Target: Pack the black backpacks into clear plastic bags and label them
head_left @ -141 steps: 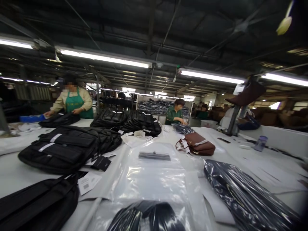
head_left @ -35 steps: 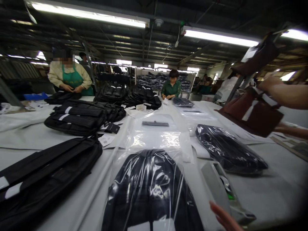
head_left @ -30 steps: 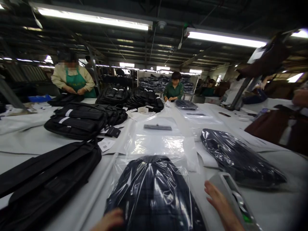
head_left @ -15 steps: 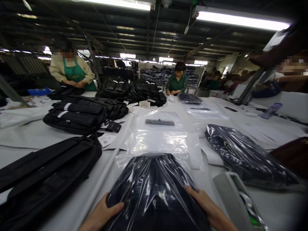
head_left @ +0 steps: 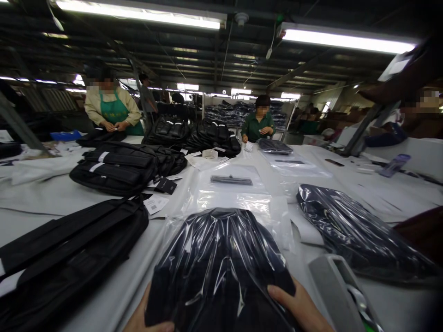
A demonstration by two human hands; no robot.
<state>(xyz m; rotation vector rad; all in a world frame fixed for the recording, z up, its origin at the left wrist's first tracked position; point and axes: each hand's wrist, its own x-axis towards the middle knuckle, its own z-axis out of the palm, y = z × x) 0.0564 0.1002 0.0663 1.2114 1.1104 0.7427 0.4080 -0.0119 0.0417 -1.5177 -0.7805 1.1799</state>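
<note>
A dark backpack in a clear plastic bag (head_left: 221, 263) lies right before me, its wrapping creased and shiny. My left hand (head_left: 143, 313) grips its lower left edge, thumb on top and the other fingers hidden beneath. On the right edge, my right hand (head_left: 294, 302) holds it the same way, thumb pressed on the plastic. Under and beyond the backpack lie flat clear plastic bags (head_left: 238, 203), the top one with a dark printed strip. Close to my right hand sits a grey tape dispenser (head_left: 332, 286), cut off by the lower edge.
Unwrapped black backpacks (head_left: 76, 249) lie at left, paper tags (head_left: 155, 204) beside them. Another bagged backpack (head_left: 349, 230) lies at right, a purple bottle (head_left: 394, 165) behind it. Two co-workers, one in a green apron (head_left: 119, 110) and one in a green shirt (head_left: 258, 124), stand across the table.
The bagged backpack has shifted forward over the flat plastic bags. Both hands still hold its sides; my left hand now sits lower in view. The head view has tilted slightly up.
</note>
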